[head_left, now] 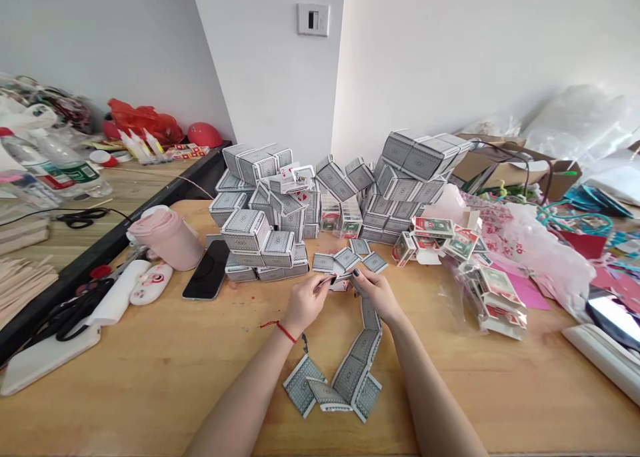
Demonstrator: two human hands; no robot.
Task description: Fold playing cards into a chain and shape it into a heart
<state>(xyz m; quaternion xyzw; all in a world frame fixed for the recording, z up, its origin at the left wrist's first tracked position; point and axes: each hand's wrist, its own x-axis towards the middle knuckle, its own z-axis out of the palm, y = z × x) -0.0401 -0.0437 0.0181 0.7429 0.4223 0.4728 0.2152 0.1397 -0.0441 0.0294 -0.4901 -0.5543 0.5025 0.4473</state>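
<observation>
My left hand (304, 302), with a red string at the wrist, pinches a playing card seen nearly edge-on. Opposite it, my right hand (379, 296) grips the upper end of a chain of joined playing cards (356, 364). The chain curves down toward me and ends in folded, angled cards on the table. Both hands meet at the card, fingertips close together; the exact contact is hard to make out. Just beyond them lie several loose grey-backed cards (374, 262). Behind stand stacks of blocks folded from cards, one at left (245, 234) and one at right (400, 184).
A black phone (205, 270) and a pink cup (167, 237) are on the left. White glue bottle (120, 292) and black scissors (83, 307) lie nearer the edge. Opened card boxes (497, 297) and plastic bags (540, 244) crowd the right side.
</observation>
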